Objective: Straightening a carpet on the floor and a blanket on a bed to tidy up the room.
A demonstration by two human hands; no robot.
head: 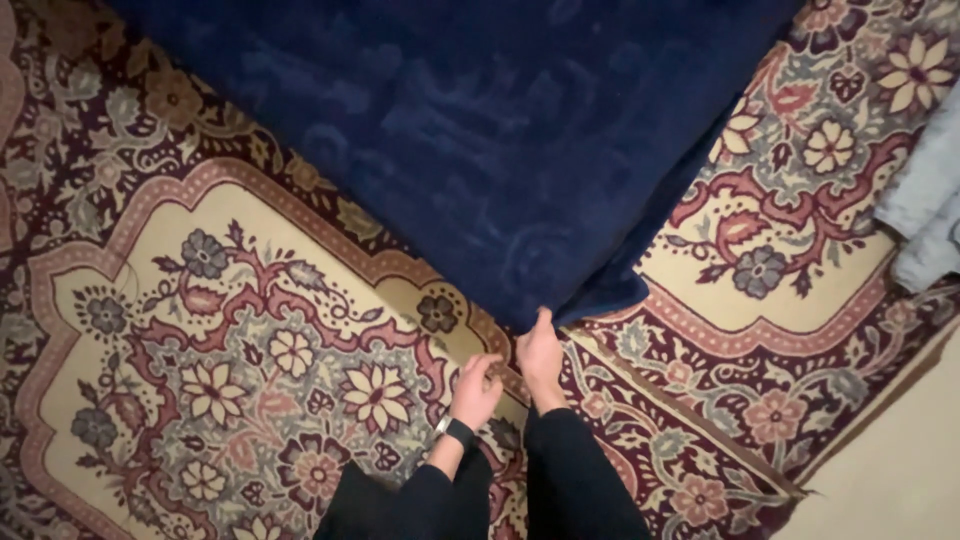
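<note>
Dark blue and fluffy, the blanket [470, 130] is lying spread out flat on the patterned carpet [250, 330], and you are looking straight down at it. Its near corner is coming to a point just in front of you, and that is where both your hands are. Your right hand [541, 355] is pinching that corner tight between the fingers, so the soft cloth is bunching up a little there. Holding the very tip is giving you a good grip on the whole blanket. Your left hand [476, 390], the one wearing the black wristband [459, 432], is curling loosely just beside the corner, low over the carpet. It is not gripping the blanket, and I cannot tell if it is touching anything. The rest of the blanket is resting flat and smooth. Some pale grey cloth [930, 200] is lying well apart at the right edge.
</note>
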